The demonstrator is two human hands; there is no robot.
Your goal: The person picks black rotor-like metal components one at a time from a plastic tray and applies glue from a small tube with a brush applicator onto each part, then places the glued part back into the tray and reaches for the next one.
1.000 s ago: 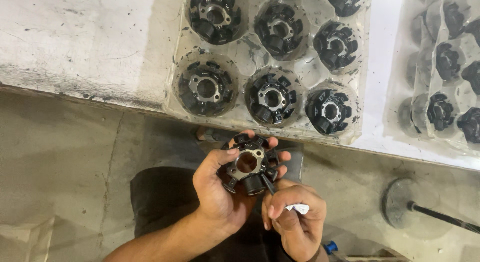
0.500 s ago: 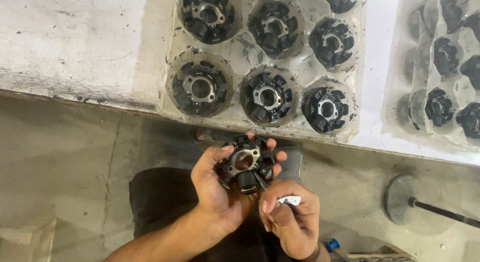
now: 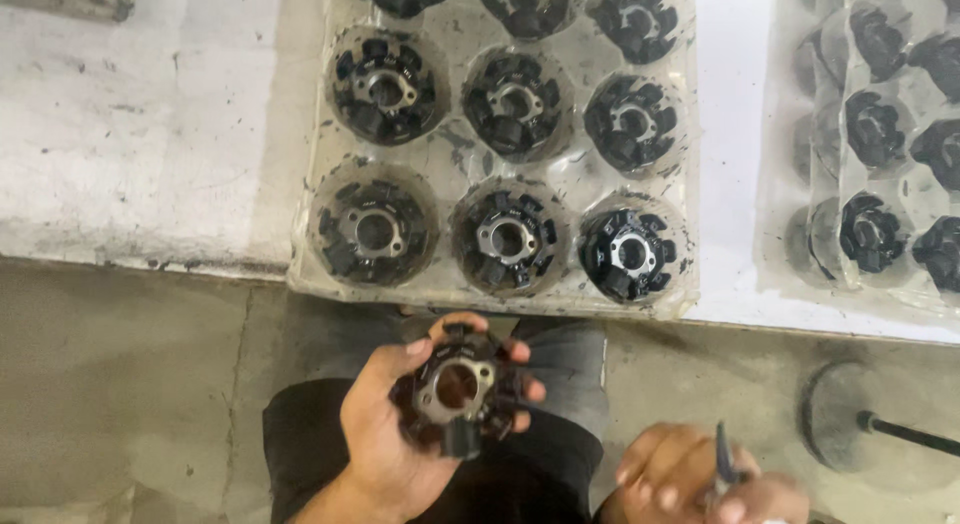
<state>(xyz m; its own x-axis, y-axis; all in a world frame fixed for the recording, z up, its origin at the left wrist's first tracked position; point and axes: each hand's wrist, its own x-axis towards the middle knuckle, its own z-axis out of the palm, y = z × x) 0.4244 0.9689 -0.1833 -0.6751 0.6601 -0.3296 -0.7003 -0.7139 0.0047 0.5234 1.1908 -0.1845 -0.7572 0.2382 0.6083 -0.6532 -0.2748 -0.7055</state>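
- black ring-shaped stator core with a bright metal hub and radial coil poles point(image 3: 458, 392) sits in the left hand point(image 3: 385, 439), held up over the lap, below the front edge of the worktop point(image 3: 140, 154).
- left grip: fingers curled round the rim of the core, thumb on the near side, hub facing up; a firm hold.
- right hand point(image 3: 700, 479) is low at the right, well apart from the core; its grip is pinched on a thin dark tool point(image 3: 722, 459), whose tip i cannot make out.
- clear plastic blister tray point(image 3: 445, 149) lies on the worktop, its round pockets filled with like cores; a second clear tray point(image 3: 830, 164) lies to the right.
- dark round metal base with a rod point(image 3: 850, 416) stands on the floor, right.
- judgement: the step looks like hand work on the one core, tool drawn aside for now.
- the next move seems to call for bringing the tool tip to the poles while the left hand keeps the core level.
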